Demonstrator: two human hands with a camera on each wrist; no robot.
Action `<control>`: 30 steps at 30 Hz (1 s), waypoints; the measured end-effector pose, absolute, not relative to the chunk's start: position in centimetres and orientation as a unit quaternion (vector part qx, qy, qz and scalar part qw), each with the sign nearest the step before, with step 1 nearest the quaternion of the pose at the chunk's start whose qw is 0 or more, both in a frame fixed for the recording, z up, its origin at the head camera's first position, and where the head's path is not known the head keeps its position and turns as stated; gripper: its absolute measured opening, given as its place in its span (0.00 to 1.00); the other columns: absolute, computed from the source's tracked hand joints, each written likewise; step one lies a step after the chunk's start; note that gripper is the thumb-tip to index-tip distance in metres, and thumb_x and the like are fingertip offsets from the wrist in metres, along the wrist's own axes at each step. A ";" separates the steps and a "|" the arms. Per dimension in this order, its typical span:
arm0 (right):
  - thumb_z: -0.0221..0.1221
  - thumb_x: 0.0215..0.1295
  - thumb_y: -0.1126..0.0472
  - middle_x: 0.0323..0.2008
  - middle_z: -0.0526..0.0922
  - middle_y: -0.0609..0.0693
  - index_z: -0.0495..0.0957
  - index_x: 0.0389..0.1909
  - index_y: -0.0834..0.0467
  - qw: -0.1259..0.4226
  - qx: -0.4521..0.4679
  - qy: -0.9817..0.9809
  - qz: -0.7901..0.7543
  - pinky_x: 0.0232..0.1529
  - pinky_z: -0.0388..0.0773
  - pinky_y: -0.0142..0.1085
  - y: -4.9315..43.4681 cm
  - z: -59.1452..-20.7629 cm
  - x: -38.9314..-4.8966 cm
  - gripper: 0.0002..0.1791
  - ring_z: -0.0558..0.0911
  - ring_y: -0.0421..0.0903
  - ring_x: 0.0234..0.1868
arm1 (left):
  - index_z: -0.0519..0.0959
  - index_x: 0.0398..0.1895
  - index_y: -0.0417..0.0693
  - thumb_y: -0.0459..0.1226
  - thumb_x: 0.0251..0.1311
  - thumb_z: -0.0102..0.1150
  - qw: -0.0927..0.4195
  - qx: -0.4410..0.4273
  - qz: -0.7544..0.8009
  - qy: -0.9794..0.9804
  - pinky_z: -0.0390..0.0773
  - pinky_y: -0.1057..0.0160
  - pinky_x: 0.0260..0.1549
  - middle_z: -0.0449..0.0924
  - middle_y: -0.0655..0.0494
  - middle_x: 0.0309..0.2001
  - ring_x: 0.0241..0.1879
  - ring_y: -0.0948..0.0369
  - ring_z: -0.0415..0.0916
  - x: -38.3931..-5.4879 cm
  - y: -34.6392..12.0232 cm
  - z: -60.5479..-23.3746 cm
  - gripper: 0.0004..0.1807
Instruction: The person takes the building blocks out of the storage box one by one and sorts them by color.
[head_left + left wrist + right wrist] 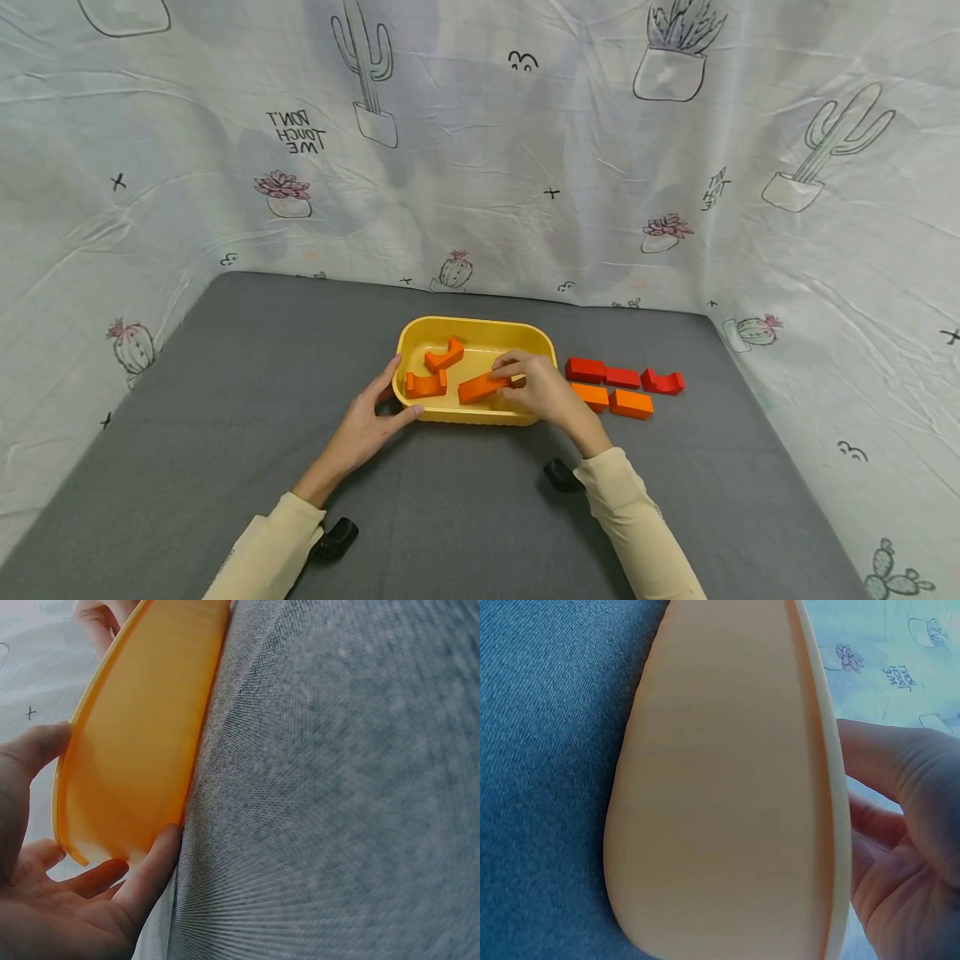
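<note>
A yellow plastic tray (476, 329) rests on the grey cloth. Around its left end my left hand (367, 421) holds the wall, thumb on the near rim and fingers at the end; the left wrist view shows fingertips against the tray wall (142, 727). Over the tray's right half, my right hand (536, 387) pinches an orange block (480, 387) between thumb and fingers, tilted inside the tray. Two orange blocks with a curved notch, one farther back (444, 357) and one nearer (426, 384), lie at the left inside. In the right wrist view the wall hides the held block.
To the right of the tray are two red rectangular blocks (585, 370), a notched red block (663, 382) and two orange rectangular blocks (631, 404). A white curtain (480, 150) printed with cacti encloses the back and sides of the grey surface (450, 508).
</note>
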State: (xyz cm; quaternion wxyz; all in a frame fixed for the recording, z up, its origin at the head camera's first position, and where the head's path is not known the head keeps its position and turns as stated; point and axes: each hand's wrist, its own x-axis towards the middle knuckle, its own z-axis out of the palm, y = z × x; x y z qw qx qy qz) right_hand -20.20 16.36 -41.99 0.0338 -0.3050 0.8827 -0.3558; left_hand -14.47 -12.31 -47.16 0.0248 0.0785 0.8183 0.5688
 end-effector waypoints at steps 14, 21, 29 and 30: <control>0.68 0.58 0.71 0.50 0.81 0.55 0.86 0.45 0.64 -0.008 -0.250 0.841 -0.479 0.41 0.82 0.31 19.6 -40.3 -19.3 0.13 0.80 0.51 0.48 | 0.48 0.79 0.59 0.51 0.58 0.68 0.023 0.081 0.565 0.821 0.64 0.42 0.63 0.50 0.48 0.76 0.68 0.47 0.62 -14.5 -12.3 -47.0 0.51; 0.68 0.59 0.67 0.54 0.80 0.55 0.85 0.48 0.61 -0.010 -0.227 0.834 -0.504 0.41 0.80 0.29 22.9 -39.8 -19.1 0.15 0.77 0.47 0.51 | 0.48 0.79 0.60 0.50 0.58 0.68 0.024 0.081 0.567 0.820 0.65 0.43 0.63 0.50 0.49 0.76 0.68 0.47 0.62 -14.5 -12.4 -47.1 0.51; 0.69 0.59 0.61 0.56 0.79 0.54 0.84 0.51 0.62 0.001 -0.136 0.839 -0.527 0.47 0.78 0.28 26.7 -39.5 -18.5 0.19 0.76 0.40 0.54 | 0.47 0.79 0.60 0.50 0.58 0.68 0.027 0.083 0.566 0.820 0.65 0.43 0.63 0.49 0.49 0.77 0.68 0.47 0.62 -14.5 -12.3 -47.1 0.51; 0.69 0.59 0.60 0.56 0.79 0.54 0.83 0.52 0.63 -0.001 -0.129 0.840 -0.526 0.47 0.78 0.27 27.1 -39.4 -18.4 0.20 0.76 0.38 0.54 | 0.48 0.79 0.60 0.50 0.58 0.68 0.025 0.083 0.566 0.820 0.66 0.43 0.62 0.49 0.49 0.77 0.68 0.47 0.62 -14.5 -12.3 -47.1 0.51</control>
